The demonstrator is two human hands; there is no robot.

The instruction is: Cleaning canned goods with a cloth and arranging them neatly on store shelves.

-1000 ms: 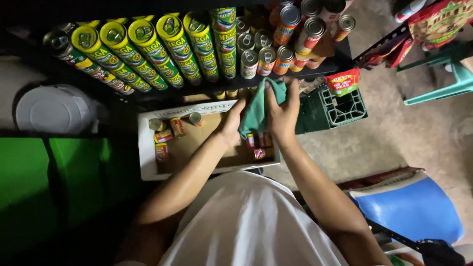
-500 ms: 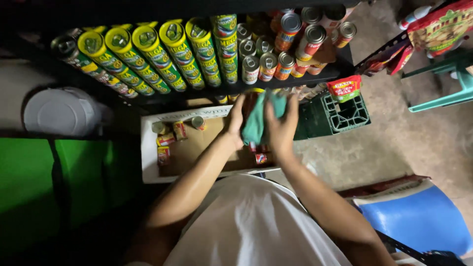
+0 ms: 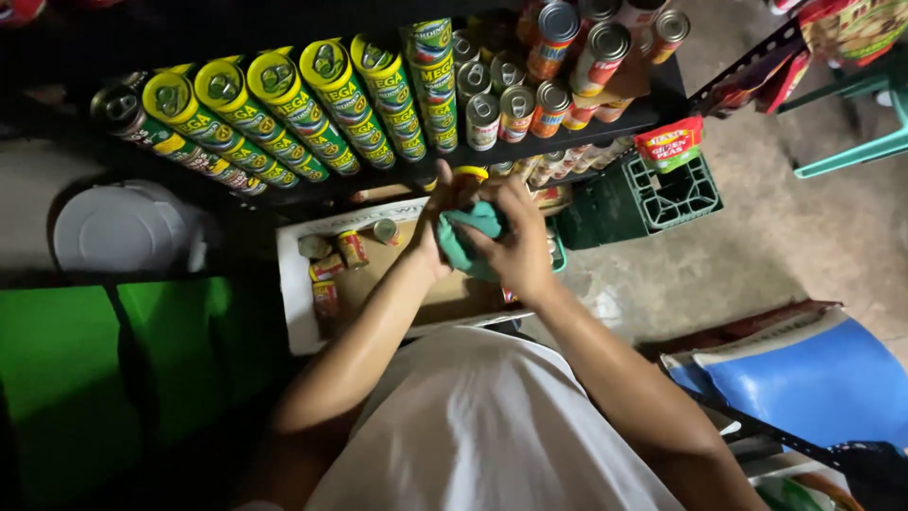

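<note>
Both my hands meet in front of me, above a cardboard box [image 3: 301,326]. My left hand [image 3: 437,216] grips a small can [image 3: 470,174]; only its yellow rim shows above the fingers. My right hand [image 3: 518,248] presses a bunched teal cloth [image 3: 465,238] against that can. The cloth covers most of the can's body. Inside the box lie several small red-labelled cans [image 3: 333,270], left of my hands.
A dark shelf [image 3: 653,112] carries rows of stacked yellow-green cans [image 3: 284,114] and red-labelled cans [image 3: 558,66]. A green crate [image 3: 662,199] stands on the concrete floor to the right. A white round lid [image 3: 123,227], a green panel [image 3: 66,378] and a blue chair [image 3: 813,378] surround me.
The cloth hung loosely between my hands before; now it is bunched tight between them around the can. My hands have closed in on each other.
</note>
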